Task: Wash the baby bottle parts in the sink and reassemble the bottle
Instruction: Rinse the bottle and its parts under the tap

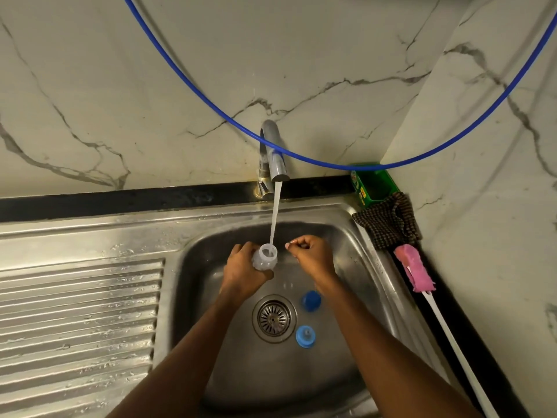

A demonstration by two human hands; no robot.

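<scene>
my left hand point(244, 271) grips the clear bottle point(265, 257) under the tap point(275, 158), mid-rinse. my right hand point(312, 256) is curled beside it, seemingly empty. the blue cap point(311, 300) and teat ring point(305, 337) wait near the sink point(211, 226) drain, and reassembly is not yet begun.

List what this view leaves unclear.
- Bottle: head view, left hand covers its lower body.
- Right hand: curled fingers; whether they pinch anything is too small to tell.
- Brush: handle's end cut off by the bottom edge.
- Green box: label too small, cloth overlaps it.
</scene>
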